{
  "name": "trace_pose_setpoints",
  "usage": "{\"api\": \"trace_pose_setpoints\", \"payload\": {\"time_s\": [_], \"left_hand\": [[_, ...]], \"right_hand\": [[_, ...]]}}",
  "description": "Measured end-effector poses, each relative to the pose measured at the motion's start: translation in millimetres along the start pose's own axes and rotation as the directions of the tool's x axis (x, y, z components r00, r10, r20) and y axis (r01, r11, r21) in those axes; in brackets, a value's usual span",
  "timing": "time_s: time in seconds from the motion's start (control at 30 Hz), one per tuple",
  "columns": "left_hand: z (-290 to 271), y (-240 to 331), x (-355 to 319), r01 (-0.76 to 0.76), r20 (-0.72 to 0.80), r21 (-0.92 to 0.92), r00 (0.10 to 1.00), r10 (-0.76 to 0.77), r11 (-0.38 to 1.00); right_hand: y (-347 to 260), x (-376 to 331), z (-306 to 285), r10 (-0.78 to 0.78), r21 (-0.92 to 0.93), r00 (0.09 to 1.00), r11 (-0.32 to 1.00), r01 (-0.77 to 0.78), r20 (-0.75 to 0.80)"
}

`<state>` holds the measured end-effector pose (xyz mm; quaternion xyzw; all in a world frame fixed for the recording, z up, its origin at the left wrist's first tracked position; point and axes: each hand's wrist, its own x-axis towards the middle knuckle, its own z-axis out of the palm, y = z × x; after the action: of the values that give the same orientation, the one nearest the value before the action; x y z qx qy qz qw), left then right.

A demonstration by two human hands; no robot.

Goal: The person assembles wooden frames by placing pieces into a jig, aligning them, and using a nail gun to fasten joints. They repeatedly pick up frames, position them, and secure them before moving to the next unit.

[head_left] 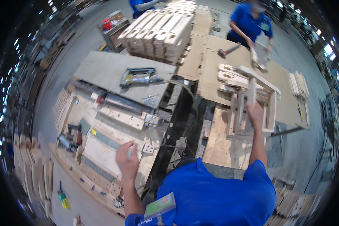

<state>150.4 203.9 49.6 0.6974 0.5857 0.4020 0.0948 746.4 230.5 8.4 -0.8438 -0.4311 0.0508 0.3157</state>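
Note:
On the right, my right hand (255, 113) is closed around a pale wooden bar (252, 91) of an assembled wooden frame (272, 111). That frame rests on a plywood-topped surface (219, 141), beside stacked wooden pieces with oval slots (226, 73). My left hand (127, 160) is raised over a wooden jig (109, 150) on the left bench. Its fingers are loosely curled, with a gap between thumb and forefinger and nothing visible in it. On the grey board (101, 69) beyond the jig lies a nail gun (141, 78) with an air hose.
A tall stack of slotted wooden boards (158, 34) stands at the back. A co-worker (252, 22) handles a wooden piece across the cardboard-covered table (211, 56), near a hammer (228, 51). Loose slats (298, 84) lie far right. Between the benches runs a dark gap with hoses.

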Motion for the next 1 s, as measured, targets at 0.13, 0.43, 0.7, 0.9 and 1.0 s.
{"api": "trace_pose_setpoints", "payload": {"time_s": [0.13, 0.43, 0.7, 0.9, 1.0], "left_hand": [[37, 33, 5, -0.118, 0.094, -0.199, 0.986, 0.138, 0.973], [52, 99, 7, -0.245, -0.24, -0.642, 0.964, 0.112, 0.727], [-93, -18, 3, 0.084, -0.33, -0.815, 0.746, -0.578, 0.574], [-136, -92, -36, 0.155, 0.015, -0.983, 0.61, -0.792, 0.101], [-150, -120, -40, 0.207, 0.036, -0.974, 0.555, -0.831, 0.096]], "right_hand": [[-59, -25, -28, 0.083, 0.491, 0.993, 0.871, -0.031, -0.084], [-333, -202, -29, -0.358, 0.982, 0.934, 0.175, 0.07, -0.003], [-388, -231, 5, -0.73, 0.43, 0.634, 0.501, 0.751, -0.256], [-429, -198, 100, -0.838, 0.558, 0.395, 0.545, 0.625, 0.376], [-447, -188, 145, -0.774, 0.604, 0.292, 0.625, 0.494, 0.562]]}}
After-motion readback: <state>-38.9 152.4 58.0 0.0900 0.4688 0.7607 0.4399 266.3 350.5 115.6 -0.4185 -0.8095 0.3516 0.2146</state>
